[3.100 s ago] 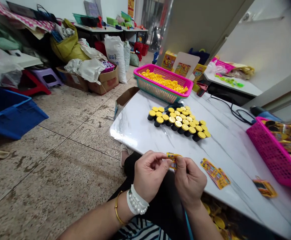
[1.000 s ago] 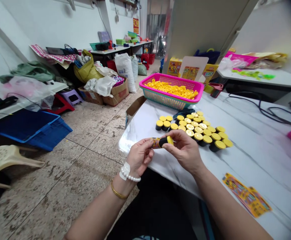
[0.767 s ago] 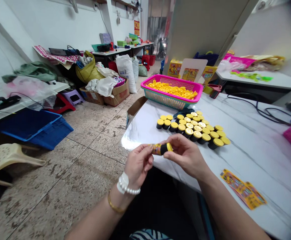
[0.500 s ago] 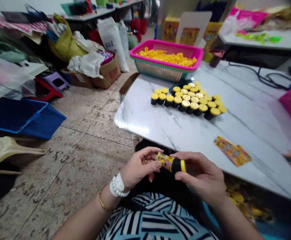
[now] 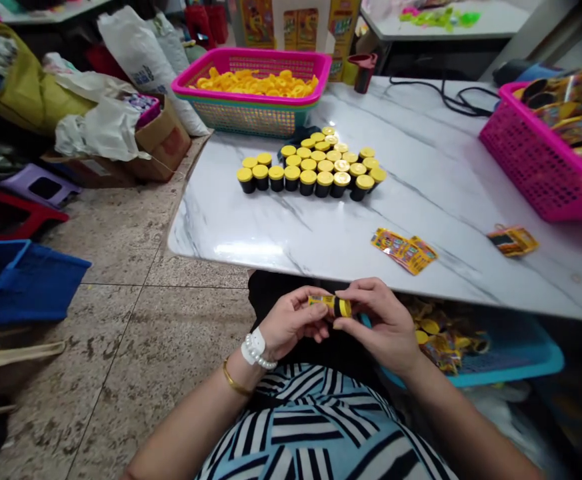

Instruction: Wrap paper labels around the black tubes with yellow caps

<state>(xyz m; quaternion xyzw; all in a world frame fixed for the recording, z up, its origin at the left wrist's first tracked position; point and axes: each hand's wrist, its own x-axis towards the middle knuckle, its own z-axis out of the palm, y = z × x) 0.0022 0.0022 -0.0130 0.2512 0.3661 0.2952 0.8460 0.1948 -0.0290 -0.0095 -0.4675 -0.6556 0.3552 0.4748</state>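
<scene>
In front of my lap I hold a small black canister [image 5: 338,307] with a yellow lid and a yellow printed label round its body. My left hand [image 5: 288,323] has thumb and fingers closed on the labelled end. The fingers of my right hand [image 5: 383,323] grip the lid end, so part of the black body is hidden. Beyond my hands, several black canisters with yellow lids [image 5: 307,178] stand grouped upright on the table [image 5: 221,223]. Loose printed yellow labels [image 5: 405,251] lie flat nearer the front edge.
A pink-rimmed basket [image 5: 251,100] of yellow plastic pieces stands at the back. A pink basket [image 5: 545,173] of wrapped canisters is at right, beside a small label bundle [image 5: 513,241]. Below the table edge sits a blue basket [image 5: 521,363]. A black cable [image 5: 451,100] lies behind.
The view has swung right, bringing the pink basket and the blue basket further in. Both hands still hold the canister, which has turned a little, with less of its black body showing.
</scene>
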